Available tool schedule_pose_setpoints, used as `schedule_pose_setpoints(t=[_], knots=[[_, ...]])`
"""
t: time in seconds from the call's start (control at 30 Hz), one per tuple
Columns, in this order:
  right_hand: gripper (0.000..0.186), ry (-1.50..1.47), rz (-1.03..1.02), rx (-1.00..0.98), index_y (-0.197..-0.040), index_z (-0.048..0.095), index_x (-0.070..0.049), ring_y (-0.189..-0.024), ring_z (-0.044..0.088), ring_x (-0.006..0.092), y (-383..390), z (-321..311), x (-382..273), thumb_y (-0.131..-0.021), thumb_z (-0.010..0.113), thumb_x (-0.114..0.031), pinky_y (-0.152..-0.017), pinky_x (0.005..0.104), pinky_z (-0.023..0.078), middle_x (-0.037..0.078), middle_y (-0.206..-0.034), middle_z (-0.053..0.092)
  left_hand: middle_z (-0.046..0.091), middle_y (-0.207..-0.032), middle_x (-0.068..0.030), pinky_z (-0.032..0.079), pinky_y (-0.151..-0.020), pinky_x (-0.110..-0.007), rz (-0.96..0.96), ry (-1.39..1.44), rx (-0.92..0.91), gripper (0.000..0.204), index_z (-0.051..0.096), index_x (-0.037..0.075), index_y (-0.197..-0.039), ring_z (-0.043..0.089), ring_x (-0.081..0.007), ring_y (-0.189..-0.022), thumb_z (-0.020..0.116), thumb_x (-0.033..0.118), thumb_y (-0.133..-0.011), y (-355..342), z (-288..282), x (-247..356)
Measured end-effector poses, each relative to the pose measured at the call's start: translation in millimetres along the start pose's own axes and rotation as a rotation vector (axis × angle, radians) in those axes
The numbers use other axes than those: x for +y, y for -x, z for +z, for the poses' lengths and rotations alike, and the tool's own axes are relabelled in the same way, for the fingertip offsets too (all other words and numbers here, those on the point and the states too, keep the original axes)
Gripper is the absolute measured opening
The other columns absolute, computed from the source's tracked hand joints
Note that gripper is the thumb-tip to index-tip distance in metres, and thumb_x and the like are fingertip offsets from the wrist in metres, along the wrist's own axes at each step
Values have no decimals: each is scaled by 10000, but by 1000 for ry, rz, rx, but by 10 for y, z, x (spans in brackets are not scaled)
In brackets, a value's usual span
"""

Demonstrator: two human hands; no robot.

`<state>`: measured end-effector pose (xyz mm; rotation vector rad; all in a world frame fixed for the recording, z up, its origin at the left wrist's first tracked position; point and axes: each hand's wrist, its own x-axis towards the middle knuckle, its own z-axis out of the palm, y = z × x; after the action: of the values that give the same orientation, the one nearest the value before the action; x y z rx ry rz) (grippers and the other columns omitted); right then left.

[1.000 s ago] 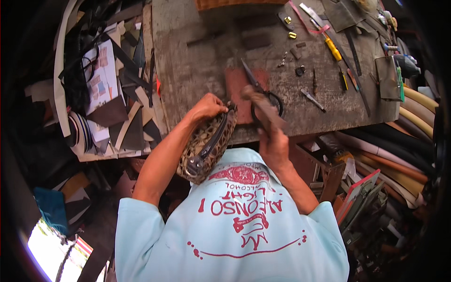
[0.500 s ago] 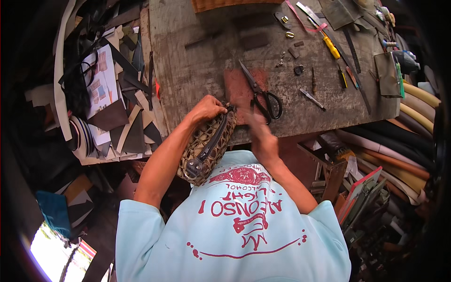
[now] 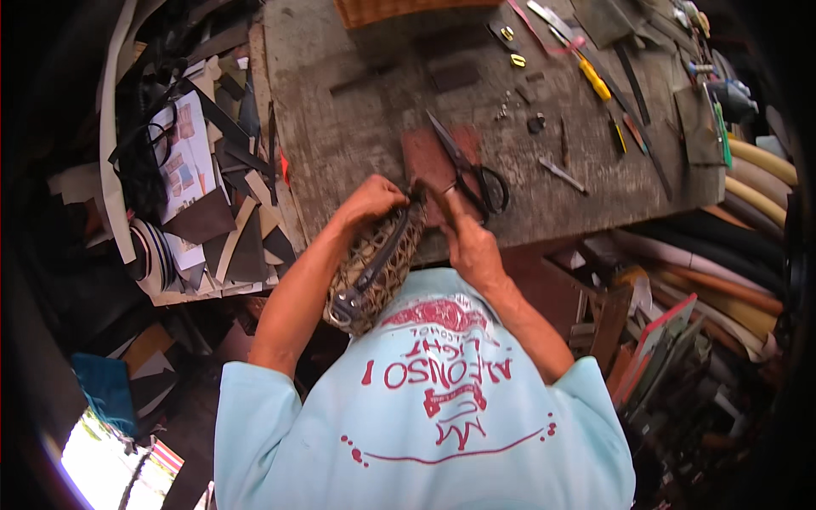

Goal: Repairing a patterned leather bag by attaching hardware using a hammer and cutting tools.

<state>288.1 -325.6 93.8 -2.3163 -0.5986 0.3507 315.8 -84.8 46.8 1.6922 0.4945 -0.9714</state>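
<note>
i see left hand (image 3: 374, 200) pinching upper end of patterned pouch (image 3: 385, 255), left of scissors (image 3: 466, 166); fingertips partly hidden. right hand (image 3: 476, 251), just near side of scissors, grasps tool (image 3: 450, 204), head blurred beside pouch end; whether touching, i cannot tell. red pad (image 3: 416, 153) partly covered under scissors. orange-brown object (image 3: 416, 10) beyond scissors, cut off at top.

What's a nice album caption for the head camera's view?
Left hand holds a patterned pouch; right hand grips a hammer-like tool near scissors on a worn bench.
</note>
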Motion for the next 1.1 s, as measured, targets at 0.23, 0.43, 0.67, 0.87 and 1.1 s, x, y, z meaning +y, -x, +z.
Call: schedule_pose_setpoints(t=[0.23, 0.43, 0.67, 0.87, 1.1], knots=[[757, -17, -182, 138, -1518, 351, -114, -762, 654, 389, 200, -26, 93, -828, 612, 57, -635, 455, 544, 178, -932, 624, 667, -700, -41, 454, -547, -307, 12, -13, -2, 264, 748, -28, -915, 573, -112, -578, 695, 223, -852, 22, 24, 51], [744, -1, -78, 79, -1519, 355, -138, -812, 666, 370, -36, -325, -191, -842, 597, 57, -674, 441, 561, 184, -997, 630, 667, -699, -50, 460, -544, -309, -33, 121, 3, 237, 742, -32, -895, 586, -113, -588, 685, 196, -860, -25, -42, 84], [811, 49, -43, 6, -1563, 259, -232, -635, 587, 388, 140, 147, 296, -866, 598, 8, -584, 495, 487, 158, -806, 558, 666, -702, -38, 469, -555, -309, 25, 23, -9, 248, 740, -32, -899, 592, -116, -606, 695, 209, -857, -13, 36, 112], [758, 80, 16, 270, -1520, 377, -194, -653, 599, 366, 233, -395, 474, -840, 662, -17, -593, 471, 495, 136, -815, 572, 639, -717, -61, 452, -598, -358, 115, -102, 60, 307, 725, -38, -895, 557, -159, -637, 678, 260, -837, 34, 37, -27], [581, 538, 78, 161, -1412, 533, -161, -927, 589, 273, 305, -885, 1411, -857, 703, -129, -802, 411, 473, 83, -948, 572, 638, -787, -41, 441, -642, -308, 104, -40, 48, 301, 693, -15, -946, 556, -124, -700, 651, 275, -878, 124, 82, 97]])
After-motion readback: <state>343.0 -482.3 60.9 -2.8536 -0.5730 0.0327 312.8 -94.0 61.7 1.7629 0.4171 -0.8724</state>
